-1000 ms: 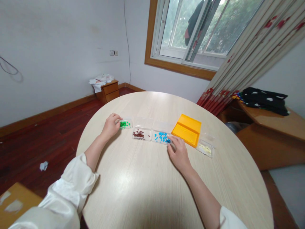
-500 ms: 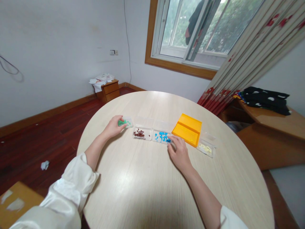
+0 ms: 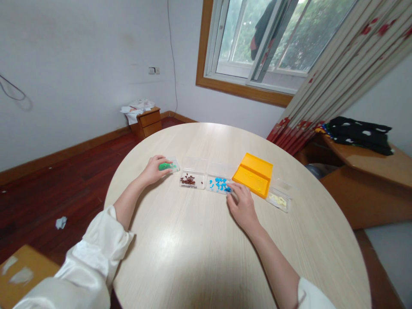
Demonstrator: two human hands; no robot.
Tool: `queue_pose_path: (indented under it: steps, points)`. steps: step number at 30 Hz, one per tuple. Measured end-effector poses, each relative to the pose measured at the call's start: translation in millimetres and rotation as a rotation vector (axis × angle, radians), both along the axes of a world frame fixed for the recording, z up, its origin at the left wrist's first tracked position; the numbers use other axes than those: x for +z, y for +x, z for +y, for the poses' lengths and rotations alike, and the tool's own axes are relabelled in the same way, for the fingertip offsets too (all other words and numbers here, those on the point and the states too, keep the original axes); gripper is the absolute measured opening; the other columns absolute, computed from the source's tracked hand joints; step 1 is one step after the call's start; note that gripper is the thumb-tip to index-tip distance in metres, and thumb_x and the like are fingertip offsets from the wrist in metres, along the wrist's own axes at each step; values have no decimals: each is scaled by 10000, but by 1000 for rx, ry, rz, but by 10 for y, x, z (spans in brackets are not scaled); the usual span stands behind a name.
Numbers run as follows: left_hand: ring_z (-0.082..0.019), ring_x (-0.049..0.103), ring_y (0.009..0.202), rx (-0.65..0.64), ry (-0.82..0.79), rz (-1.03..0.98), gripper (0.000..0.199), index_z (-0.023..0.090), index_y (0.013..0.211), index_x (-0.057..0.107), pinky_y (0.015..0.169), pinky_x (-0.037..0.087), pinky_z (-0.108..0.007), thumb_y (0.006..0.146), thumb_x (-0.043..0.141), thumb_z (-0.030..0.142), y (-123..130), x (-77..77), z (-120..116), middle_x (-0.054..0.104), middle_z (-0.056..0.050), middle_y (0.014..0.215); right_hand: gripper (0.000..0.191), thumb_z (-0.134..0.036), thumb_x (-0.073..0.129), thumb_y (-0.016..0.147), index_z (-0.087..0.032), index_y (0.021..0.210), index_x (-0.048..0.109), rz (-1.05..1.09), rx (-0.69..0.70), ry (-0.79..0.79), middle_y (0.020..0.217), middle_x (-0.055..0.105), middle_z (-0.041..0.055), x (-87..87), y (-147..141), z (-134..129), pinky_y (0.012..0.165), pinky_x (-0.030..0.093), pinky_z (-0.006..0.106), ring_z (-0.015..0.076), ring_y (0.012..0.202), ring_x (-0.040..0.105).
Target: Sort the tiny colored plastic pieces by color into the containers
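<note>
My left hand (image 3: 153,170) is closed around the left end of a small clear plastic box (image 3: 176,165) with green pieces (image 3: 165,166) in it. Its thumb is on the near side, its fingers on the far side. To the right lies an open clear box of dark brown pieces (image 3: 188,180). Next to that is an open clear box of blue pieces (image 3: 220,184). My right hand (image 3: 241,204) grips this box's right end, fingers bent and thumb at the near corner. Whether a loose piece is between those fingertips is too small to tell.
An open yellow case (image 3: 254,174) lies beyond my right hand, with a clear box of pale yellow pieces (image 3: 278,200) beside it. All rest on a round wooden table (image 3: 193,249). A small cabinet (image 3: 149,122) and a side desk (image 3: 350,189) stand behind.
The green pieces look more bunched beside my left hand, and their box has shifted slightly. My right hand and the other boxes have barely moved.
</note>
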State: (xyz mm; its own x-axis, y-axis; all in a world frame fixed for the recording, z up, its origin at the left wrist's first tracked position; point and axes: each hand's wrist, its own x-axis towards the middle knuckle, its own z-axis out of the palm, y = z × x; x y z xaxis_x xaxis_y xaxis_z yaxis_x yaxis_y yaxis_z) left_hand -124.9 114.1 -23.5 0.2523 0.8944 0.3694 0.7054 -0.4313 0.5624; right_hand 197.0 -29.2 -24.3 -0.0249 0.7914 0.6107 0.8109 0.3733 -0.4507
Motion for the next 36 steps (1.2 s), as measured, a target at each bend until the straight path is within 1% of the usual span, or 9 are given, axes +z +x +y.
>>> queue_pose_path:
  steps: [5,11,19,25,28,31,33,36]
  points:
    - [-262,494,1081,-13,-19,-17,402,190,974,691,1014,355,-447,699,652,481,-10,3,4,531,-107,1129,286,-160,469,821,-199,1074,595,1,-4,2,1033,602,109,3,-6,-1,879,451,467,247,996,541]
    - [-254,519,1031,-27,-10,-30,427,193,935,690,990,380,-444,682,651,533,-8,30,5,553,-95,1066,293,-154,470,816,-193,1080,591,-4,-2,-5,1034,601,110,-4,-4,4,874,456,463,246,999,541]
    - [-246,539,969,-11,2,-15,382,187,866,698,940,414,-427,648,685,500,39,52,17,575,-86,993,287,-145,474,815,-182,1073,595,-1,2,-7,1038,601,114,-21,11,-5,880,458,456,243,999,538]
    - [-253,527,984,-18,-14,-3,418,187,890,702,933,414,-438,653,671,530,28,50,28,565,-92,1002,336,-169,486,817,-220,1138,570,-4,-12,9,1052,579,104,-10,14,7,895,448,476,250,1014,530]
    - [-258,524,1014,-41,-25,-16,425,192,900,706,956,401,-442,663,660,542,16,47,11,563,-100,1029,474,-230,562,789,-230,1256,482,-48,-47,32,1191,506,131,2,-1,45,949,405,519,282,1126,470]
    - [-260,526,1050,-58,-33,-40,443,193,926,703,986,381,-450,676,647,553,12,31,-10,555,-109,1106,661,-263,610,761,-246,1364,340,-83,-79,33,1362,365,150,3,-15,93,1004,337,565,318,1281,333]
    - [-267,532,1062,-66,-34,-57,444,189,926,704,992,378,-453,681,644,554,12,19,-17,554,-122,1149,724,-267,616,758,-272,1395,271,-103,-93,33,1423,297,144,-2,-20,124,1019,299,589,331,1342,249]
    - [-278,537,1075,-91,-38,-64,416,184,905,711,992,379,-456,693,646,536,15,6,-15,562,-141,1177,792,-276,637,744,-276,1414,215,-125,-102,41,1462,249,155,-7,-18,174,1022,265,614,346,1377,181]
